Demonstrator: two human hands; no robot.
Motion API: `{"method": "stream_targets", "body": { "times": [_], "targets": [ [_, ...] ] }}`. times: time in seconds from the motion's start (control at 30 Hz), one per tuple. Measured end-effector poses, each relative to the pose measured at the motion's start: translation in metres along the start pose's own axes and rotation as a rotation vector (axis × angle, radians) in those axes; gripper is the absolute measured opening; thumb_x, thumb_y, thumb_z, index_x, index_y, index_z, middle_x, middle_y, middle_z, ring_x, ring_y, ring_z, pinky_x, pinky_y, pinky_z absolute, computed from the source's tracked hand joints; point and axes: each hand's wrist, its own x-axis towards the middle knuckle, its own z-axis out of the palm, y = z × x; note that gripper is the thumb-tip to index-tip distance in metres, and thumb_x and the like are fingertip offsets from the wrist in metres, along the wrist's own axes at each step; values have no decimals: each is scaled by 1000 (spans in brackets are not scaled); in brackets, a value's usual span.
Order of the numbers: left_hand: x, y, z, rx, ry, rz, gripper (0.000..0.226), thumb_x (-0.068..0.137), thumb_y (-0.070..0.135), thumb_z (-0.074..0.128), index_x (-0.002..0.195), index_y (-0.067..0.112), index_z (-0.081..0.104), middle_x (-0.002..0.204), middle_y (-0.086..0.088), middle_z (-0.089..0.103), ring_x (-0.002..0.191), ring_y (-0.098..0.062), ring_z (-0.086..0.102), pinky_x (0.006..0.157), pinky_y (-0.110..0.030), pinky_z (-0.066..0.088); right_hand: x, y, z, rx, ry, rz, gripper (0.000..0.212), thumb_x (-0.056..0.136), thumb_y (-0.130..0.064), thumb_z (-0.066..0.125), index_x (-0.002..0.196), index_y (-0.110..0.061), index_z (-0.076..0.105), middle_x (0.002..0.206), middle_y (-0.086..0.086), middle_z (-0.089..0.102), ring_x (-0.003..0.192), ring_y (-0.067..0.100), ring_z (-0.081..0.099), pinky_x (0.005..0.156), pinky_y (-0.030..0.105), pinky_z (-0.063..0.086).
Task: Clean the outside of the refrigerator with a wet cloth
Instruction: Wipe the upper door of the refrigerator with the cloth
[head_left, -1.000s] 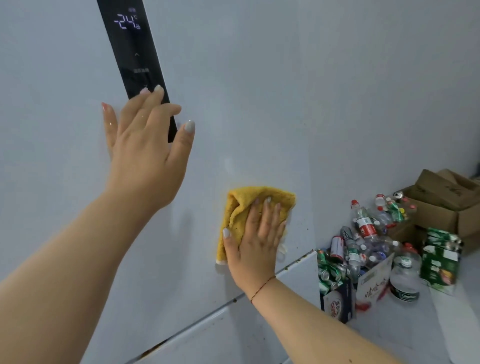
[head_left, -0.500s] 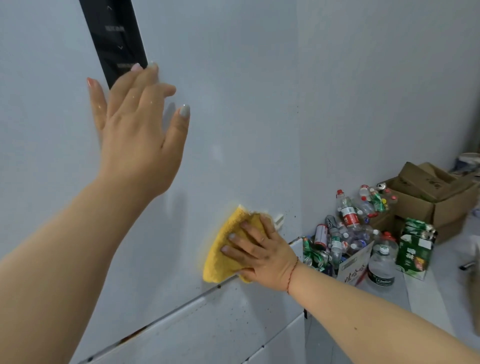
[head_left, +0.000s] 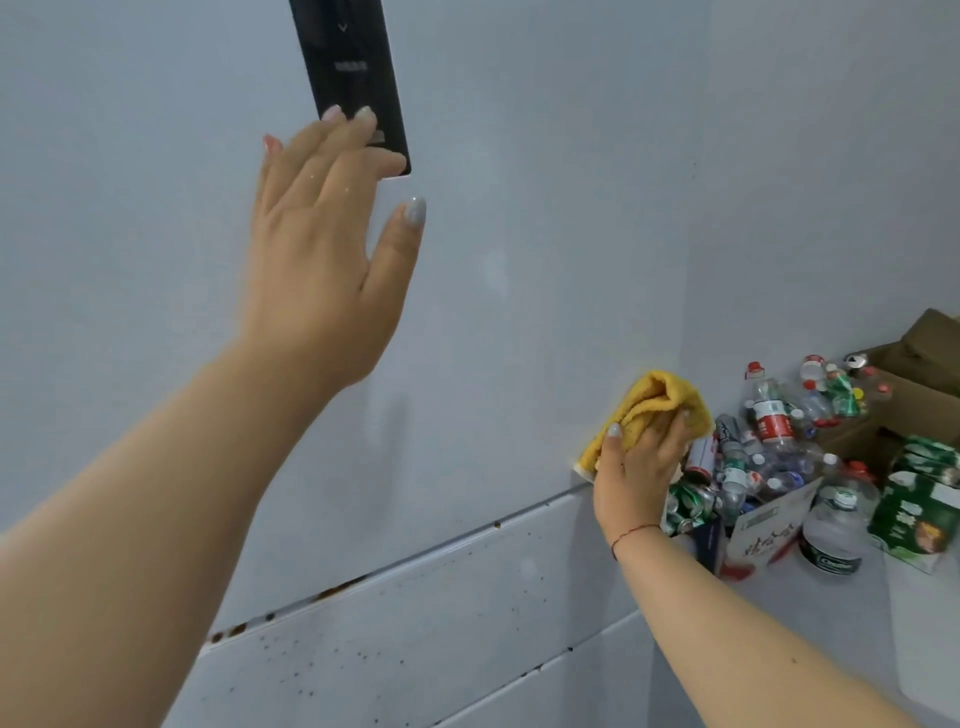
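The pale grey refrigerator door (head_left: 519, 260) fills most of the view, with a black control panel (head_left: 353, 78) near its top. My left hand (head_left: 322, 260) lies flat against the door just below that panel, fingers straight. A bunched yellow cloth (head_left: 654, 405) sits at the door's right edge, just above the seam to the lower drawers. My right hand (head_left: 639, 467) presses the cloth against the door, its fingers curled over the cloth. Brown specks dot the drawer front (head_left: 441, 623) below the seam.
To the right of the refrigerator, a pile of plastic bottles and cans (head_left: 769, 447) spills over an open carton (head_left: 763, 530). Brown cardboard boxes (head_left: 914, 384) and a green package (head_left: 919, 509) stand behind, by the grey wall (head_left: 831, 182).
My right hand has swept the cloth from the middle of the door to its right edge, bunching it up. The view has shifted, so the panel and left hand sit further right.
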Motion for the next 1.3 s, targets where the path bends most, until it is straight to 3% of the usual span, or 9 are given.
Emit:
{"method": "stream_targets", "body": {
  "times": [0.1,0.2,0.4,0.57,0.8,1.03,1.3],
  "targets": [
    [-12,-6,-9,2,-6,12,44,100,35,38,125,6,58,145,-11,48,141,-27,33,120,-48,13,-28,-23,18,114,32,97,86,84,-57,27,152,-13,-2,160,7,-7,147,28,-7,118,53,7],
    [-26,-15,-20,116,-20,37,45,99,37,38,126,7,58,147,-11,47,144,-28,28,120,-48,3,-65,-43,37,139,5,84,95,77,-66,19,152,-11,-2,160,8,-7,146,28,-9,118,52,4],
    [-50,-45,-43,447,-202,-26,60,98,51,23,150,22,32,162,-4,17,150,-27,0,115,-58,-12,-126,-81,70,58,-20,-22,95,83,-66,20,150,0,6,158,21,2,144,38,-3,118,50,2],
    [-62,-67,-62,379,-213,1,57,99,47,27,148,20,38,161,-2,22,150,-23,8,118,-52,-8,-175,-101,88,9,-54,-142,95,88,-71,8,149,2,7,156,25,5,143,41,-2,116,57,6],
    [-72,-90,-88,245,-183,58,51,99,40,35,139,12,51,154,-6,39,146,-22,25,121,-37,3,-234,-141,113,-78,-98,-392,79,94,-60,15,148,-3,6,152,27,9,140,49,4,109,66,14],
    [-87,-112,-112,251,-221,101,48,100,36,37,134,9,57,148,-7,46,143,-24,34,121,-43,16,-274,-155,140,-176,-74,-740,76,95,-55,31,147,-2,13,152,23,7,138,53,8,110,68,10],
    [-97,-126,-121,202,-203,109,45,100,33,38,131,8,60,145,-7,50,141,-22,37,121,-39,18,-292,-160,160,-237,-37,-1177,74,87,-46,55,148,-17,26,155,9,11,144,41,5,113,65,5]
  ]
}}
